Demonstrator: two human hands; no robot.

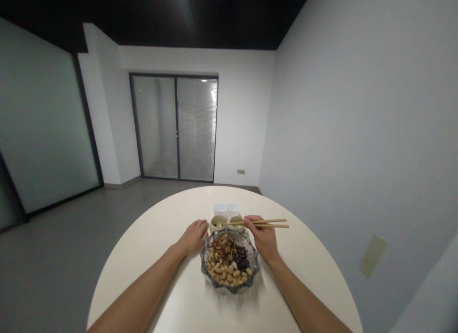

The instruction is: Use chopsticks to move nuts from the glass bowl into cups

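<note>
My right hand grips a pair of wooden chopsticks, their tips pointing left to the small olive cup. Whether the tips hold anything is too small to tell. A second olive cup stands to its right, partly behind my fingers and the chopsticks. My left hand rests on the table beside the left cup, fingers extended and holding nothing. Between my forearms sits a scalloped glass bowl with pistachios, striped seeds and a dark red heap that I cannot identify.
Two small white containers stand side by side behind the olive cups. All of this is on a round cream table. A white wall runs close along the right, and a glazed door is at the back.
</note>
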